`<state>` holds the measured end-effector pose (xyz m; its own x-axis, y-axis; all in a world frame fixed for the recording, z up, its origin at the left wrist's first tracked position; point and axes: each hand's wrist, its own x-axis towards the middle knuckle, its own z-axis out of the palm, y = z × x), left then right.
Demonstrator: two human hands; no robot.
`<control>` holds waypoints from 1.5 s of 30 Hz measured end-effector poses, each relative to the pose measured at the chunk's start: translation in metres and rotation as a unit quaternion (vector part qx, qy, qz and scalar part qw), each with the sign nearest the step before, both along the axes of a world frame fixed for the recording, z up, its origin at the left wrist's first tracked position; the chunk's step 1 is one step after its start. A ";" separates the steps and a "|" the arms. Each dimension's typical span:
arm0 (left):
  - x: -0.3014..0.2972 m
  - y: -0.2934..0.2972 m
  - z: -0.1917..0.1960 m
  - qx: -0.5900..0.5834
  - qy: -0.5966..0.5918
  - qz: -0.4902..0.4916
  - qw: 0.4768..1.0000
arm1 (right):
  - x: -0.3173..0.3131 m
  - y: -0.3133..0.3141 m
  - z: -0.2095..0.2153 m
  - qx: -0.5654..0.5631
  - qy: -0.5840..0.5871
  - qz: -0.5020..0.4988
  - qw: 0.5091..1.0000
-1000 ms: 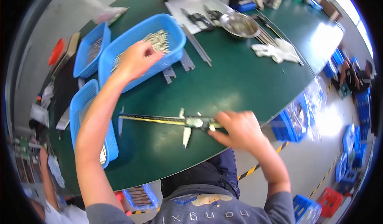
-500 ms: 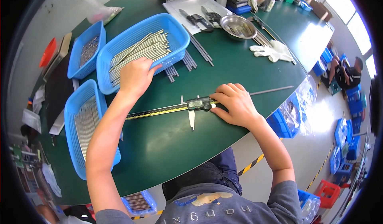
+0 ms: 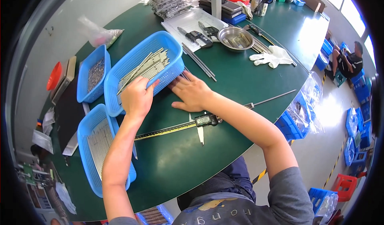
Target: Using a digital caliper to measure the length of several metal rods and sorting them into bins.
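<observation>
The large blue basket holds a jumble of thin metal rods. My left hand is closed on its near rim, thumb toward the right. My right hand lies low beside the basket's right side, fingers stretched over some dark grey rods that are partly hidden by it and the basket. Under my right forearm a digital caliper lies on the green table, its jaws toward me and its thin depth rod reaching right; nobody holds it.
A blue basket of aligned rods stands near left, a smaller one with tiny metal parts far left. More grey rods, a steel bowl, micrometers on a white tray and a white glove lie beyond. A person sits far right.
My right hand has left the caliper and moved left to the rods beside the large basket. The caliper stays on the table. My left hand remains at the basket rim; the view has shifted.
</observation>
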<state>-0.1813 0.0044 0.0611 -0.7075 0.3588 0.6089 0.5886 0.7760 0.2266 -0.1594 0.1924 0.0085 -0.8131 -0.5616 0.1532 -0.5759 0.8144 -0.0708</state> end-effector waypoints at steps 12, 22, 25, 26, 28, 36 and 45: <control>-0.001 -0.003 0.000 -0.005 0.015 0.010 1.000 | -0.026 -0.005 -0.011 -0.096 0.047 -0.336 0.936; 0.001 -0.002 -0.002 -0.002 0.019 0.006 1.000 | -0.053 0.009 -0.020 -0.118 0.051 -0.441 0.888; 0.001 -0.003 -0.004 -0.025 0.003 0.018 1.000 | -0.058 0.013 -0.021 -0.107 0.046 -0.463 0.879; 0.001 -0.003 -0.005 -0.026 0.004 0.015 1.000 | -0.059 0.013 -0.021 -0.099 0.040 -0.471 0.876; 0.003 -0.004 -0.007 -0.050 -0.015 -0.007 0.999 | -0.062 0.014 -0.020 -0.102 0.040 -0.477 0.872; 0.003 0.001 -0.011 -0.081 -0.021 -0.027 0.996 | -0.049 0.008 -0.023 -0.100 0.052 -0.443 0.889; 0.006 0.003 -0.012 -0.025 0.010 -0.066 0.997 | 0.078 0.086 0.034 -0.133 0.101 -0.187 0.968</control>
